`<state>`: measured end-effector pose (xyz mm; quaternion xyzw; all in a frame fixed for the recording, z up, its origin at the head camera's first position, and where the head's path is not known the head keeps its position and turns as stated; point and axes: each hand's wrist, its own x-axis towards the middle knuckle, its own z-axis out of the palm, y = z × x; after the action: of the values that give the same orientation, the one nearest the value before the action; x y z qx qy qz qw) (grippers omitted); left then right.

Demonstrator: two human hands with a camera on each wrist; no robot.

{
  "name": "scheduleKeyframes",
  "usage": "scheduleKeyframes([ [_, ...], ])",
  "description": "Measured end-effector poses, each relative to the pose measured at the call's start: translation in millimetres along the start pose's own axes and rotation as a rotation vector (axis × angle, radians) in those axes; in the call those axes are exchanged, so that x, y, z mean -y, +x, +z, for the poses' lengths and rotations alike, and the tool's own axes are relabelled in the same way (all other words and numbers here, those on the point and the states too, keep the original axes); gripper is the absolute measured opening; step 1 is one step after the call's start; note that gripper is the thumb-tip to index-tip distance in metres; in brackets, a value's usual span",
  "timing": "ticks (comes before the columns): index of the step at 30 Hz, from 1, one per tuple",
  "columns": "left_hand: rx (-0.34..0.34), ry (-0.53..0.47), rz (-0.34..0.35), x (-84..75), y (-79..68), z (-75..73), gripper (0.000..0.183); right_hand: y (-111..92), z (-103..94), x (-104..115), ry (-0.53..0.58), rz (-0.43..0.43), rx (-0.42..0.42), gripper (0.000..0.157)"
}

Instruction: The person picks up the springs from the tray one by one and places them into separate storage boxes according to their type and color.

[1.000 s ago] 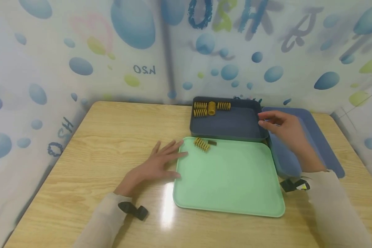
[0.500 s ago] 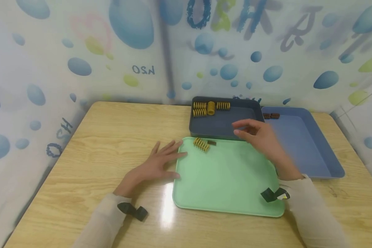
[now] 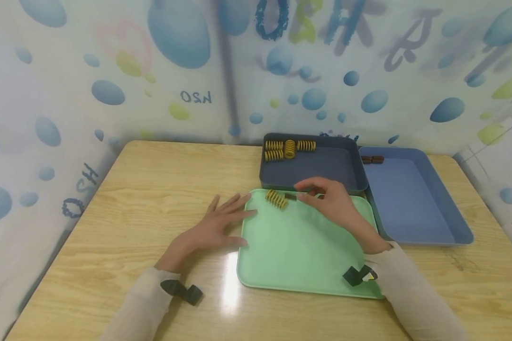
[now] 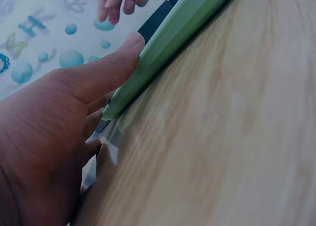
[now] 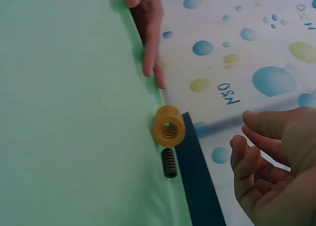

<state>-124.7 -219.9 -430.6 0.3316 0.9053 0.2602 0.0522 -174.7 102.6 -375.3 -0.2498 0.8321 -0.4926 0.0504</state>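
Observation:
A pale green tray (image 3: 298, 255) lies on the table with a yellow coil spring (image 3: 276, 199) near its far left corner. Beside that spring is a small dark brown spring (image 5: 169, 163), partly covered by my right fingertips in the head view. My right hand (image 3: 329, 201) hovers over the tray's far edge, thumb and forefinger apart, holding nothing. My left hand (image 3: 215, 229) rests at the tray's left edge with fingers spread; in the left wrist view its thumb touches the rim (image 4: 153, 58).
Behind the green tray stands a dark grey tray (image 3: 328, 168) with several yellow springs (image 3: 289, 148) at its left end. A blue tray (image 3: 422, 203) on the right has small brown springs (image 3: 372, 160) in its far left corner. A patterned wall covering (image 3: 153, 94) rises behind the table.
My right hand has moved left, from above the blue tray's far left corner to beside the small dark spring. Brown springs in the blue tray have come into view. My left hand has stayed put.

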Motion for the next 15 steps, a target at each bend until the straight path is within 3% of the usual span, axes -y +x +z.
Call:
scheduleKeyframes([
  [15, -0.007, 0.004, 0.010, 1.7, -1.2, 0.9, 0.073, 8, 32.1, -18, -0.104, -0.094, 0.037, 0.030],
])
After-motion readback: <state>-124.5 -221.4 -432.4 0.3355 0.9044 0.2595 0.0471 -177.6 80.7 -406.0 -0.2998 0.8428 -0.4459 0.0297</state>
